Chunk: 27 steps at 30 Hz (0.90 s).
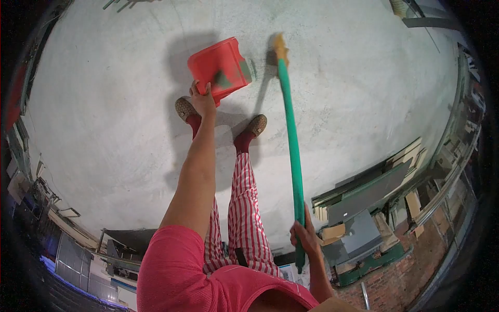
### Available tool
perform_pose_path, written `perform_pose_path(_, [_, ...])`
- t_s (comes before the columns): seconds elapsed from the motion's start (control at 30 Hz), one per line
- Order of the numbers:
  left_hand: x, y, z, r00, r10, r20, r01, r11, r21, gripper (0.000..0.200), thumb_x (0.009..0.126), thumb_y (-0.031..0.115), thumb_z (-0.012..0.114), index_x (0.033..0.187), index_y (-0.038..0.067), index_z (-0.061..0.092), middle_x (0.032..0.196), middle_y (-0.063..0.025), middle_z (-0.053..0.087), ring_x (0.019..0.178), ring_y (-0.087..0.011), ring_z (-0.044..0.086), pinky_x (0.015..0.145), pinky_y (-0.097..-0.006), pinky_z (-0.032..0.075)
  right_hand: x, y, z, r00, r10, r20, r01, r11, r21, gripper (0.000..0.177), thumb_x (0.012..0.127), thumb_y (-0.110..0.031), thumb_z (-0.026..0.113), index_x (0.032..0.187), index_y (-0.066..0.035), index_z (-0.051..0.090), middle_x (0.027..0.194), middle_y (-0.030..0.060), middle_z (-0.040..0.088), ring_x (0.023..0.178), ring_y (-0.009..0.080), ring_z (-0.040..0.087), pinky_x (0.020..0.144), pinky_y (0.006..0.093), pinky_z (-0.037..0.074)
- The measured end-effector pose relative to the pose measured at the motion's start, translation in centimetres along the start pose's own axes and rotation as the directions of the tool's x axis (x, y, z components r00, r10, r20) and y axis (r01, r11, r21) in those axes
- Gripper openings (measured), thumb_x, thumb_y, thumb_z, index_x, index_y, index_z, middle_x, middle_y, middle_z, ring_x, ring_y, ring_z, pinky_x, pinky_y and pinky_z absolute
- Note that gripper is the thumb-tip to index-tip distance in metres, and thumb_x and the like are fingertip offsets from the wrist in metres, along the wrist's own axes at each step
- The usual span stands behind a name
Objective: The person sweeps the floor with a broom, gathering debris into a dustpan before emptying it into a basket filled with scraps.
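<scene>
My left hand is closed on the near edge of a red plastic dustpan, held out above the floor past my feet. A green patch shows on the pan's inside, and another lies along its right edge. My right hand, low at the right, wraps round the lower part of a long green broom handle. The handle runs away from me to a narrow yellow-brown end, blurred, over the floor to the right of the dustpan.
Pale concrete floor spreads around my slippers. Stacked boards and panels lie at the right, beside brick ground. A dark table-like frame stands at the lower left. Dark bars show at the far right.
</scene>
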<state>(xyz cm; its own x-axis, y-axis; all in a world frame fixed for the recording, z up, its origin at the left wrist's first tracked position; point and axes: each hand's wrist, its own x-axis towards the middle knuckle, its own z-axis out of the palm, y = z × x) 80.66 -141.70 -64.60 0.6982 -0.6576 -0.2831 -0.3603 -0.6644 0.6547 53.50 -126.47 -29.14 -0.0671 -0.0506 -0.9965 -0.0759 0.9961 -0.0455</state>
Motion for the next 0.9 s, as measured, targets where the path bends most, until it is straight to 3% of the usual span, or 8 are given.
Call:
perform_pose_path(0.07, [0.0, -1.0, -0.1, 1.0, -0.006, -0.015, 0.006, 1.0, 0.024, 0.035, 0.07, 0.02, 0.059, 0.1, 0.01, 0.044, 0.101, -0.0127, 0.046, 0.091, -0.0324, 0.046, 0.075, -0.0394, 0.039, 1.9, -1.1, 1.2, 0.993, 0.106, 0.045, -0.113, 0.963, 0.243, 0.063, 0.079, -0.014, 0.042, 0.129, -0.015, 0.006, 0.062, 0.0039, 0.042, 0.045, 0.0102, 0.041, 0.037, 0.0238, 0.035])
perform_pose_path(0.13, [0.1, -2.1, -0.3, 0.997, 0.051, -0.052, -0.046, 0.995, 0.089, 0.036, 0.07, 0.021, 0.06, 0.1, 0.01, 0.044, 0.1, -0.0133, 0.046, 0.091, -0.0329, 0.045, 0.074, -0.0399, 0.039, 3.3, -0.9, 3.3, 0.996, 0.026, 0.088, -0.032, 0.997, 0.072, 0.063, 0.08, -0.02, 0.045, 0.129, -0.019, 0.005, 0.06, 0.003, 0.038, 0.044, 0.0097, 0.037, 0.039, 0.0229, 0.034])
perform_pose_path(0.33, [0.8, -2.8, -0.9, 0.992, 0.106, -0.064, -0.098, 0.987, 0.125, 0.037, 0.071, 0.023, 0.059, 0.101, 0.009, 0.043, 0.098, -0.0148, 0.046, 0.09, -0.0331, 0.045, 0.074, -0.0406, 0.039, 0.8, -0.8, 3.9, 0.968, 0.057, 0.243, -0.036, 0.995, -0.088, 0.066, 0.075, -0.016, 0.047, 0.129, -0.016, 0.01, 0.062, 0.0037, 0.042, 0.046, 0.0098, 0.041, 0.041, 0.0234, 0.036])
perform_pose_path(0.47, [1.7, -2.3, -2.1, 1.0, 0.02, -0.024, -0.017, 0.994, 0.108, 0.037, 0.071, 0.024, 0.059, 0.101, 0.01, 0.044, 0.098, -0.0147, 0.046, 0.089, -0.033, 0.046, 0.074, -0.0407, 0.039, -3.3, 0.0, 2.2, 0.952, 0.09, 0.291, -0.087, 0.996, -0.021, 0.067, 0.074, -0.015, 0.049, 0.129, -0.013, 0.01, 0.062, 0.0041, 0.043, 0.045, 0.0097, 0.042, 0.04, 0.0231, 0.036])
perform_pose_path(0.53, [1.9, -1.9, -2.8, 0.999, 0.028, 0.026, -0.031, 0.989, 0.141, 0.036, 0.071, 0.024, 0.059, 0.101, 0.01, 0.044, 0.099, -0.0147, 0.046, 0.088, -0.0333, 0.046, 0.073, -0.0408, 0.039, -4.5, -0.1, 2.0, 0.98, 0.057, 0.189, -0.054, 0.998, -0.02, 0.061, 0.078, -0.012, 0.045, 0.129, -0.011, 0.013, 0.065, 0.0012, 0.043, 0.05, 0.0084, 0.042, 0.046, 0.022, 0.037])
perform_pose_path(0.67, [2.1, -2.5, -3.3, 1.0, 0.013, 0.011, -0.014, 0.998, 0.068, 0.036, 0.071, 0.023, 0.058, 0.102, 0.01, 0.044, 0.099, -0.0144, 0.046, 0.088, -0.0333, 0.046, 0.074, -0.0408, 0.039, -3.0, -1.3, 2.3, 0.999, -0.054, -0.002, 0.054, 0.999, -0.002, 0.062, 0.078, -0.012, 0.043, 0.129, -0.012, 0.008, 0.061, 0.0024, 0.042, 0.046, 0.0089, 0.042, 0.04, 0.0226, 0.037])
perform_pose_path(0.8, [2.1, -4.3, -3.1, 0.996, 0.077, -0.047, -0.071, 0.992, 0.107, 0.037, 0.071, 0.024, 0.058, 0.102, 0.01, 0.044, 0.098, -0.0147, 0.045, 0.089, -0.0333, 0.046, 0.073, -0.0409, 0.039, 0.7, -3.8, 3.8, 1.0, 0.004, -0.021, 0.0, 0.984, 0.181, 0.062, 0.079, -0.012, 0.04, 0.129, -0.016, 0.004, 0.061, 0.0032, 0.041, 0.045, 0.0095, 0.04, 0.038, 0.023, 0.036])
perform_pose_path(0.9, [2.2, -4.6, -3.2, 0.997, 0.056, -0.05, -0.049, 0.991, 0.125, 0.037, 0.071, 0.025, 0.059, 0.101, 0.01, 0.045, 0.099, -0.0149, 0.045, 0.089, -0.0336, 0.046, 0.073, -0.041, 0.038, 1.9, -2.8, 5.5, 0.999, 0.034, 0.04, -0.033, 0.999, -0.015, 0.061, 0.08, -0.014, 0.039, 0.13, -0.018, 0.004, 0.06, 0.0038, 0.04, 0.043, 0.0092, 0.037, 0.039, 0.0228, 0.034])
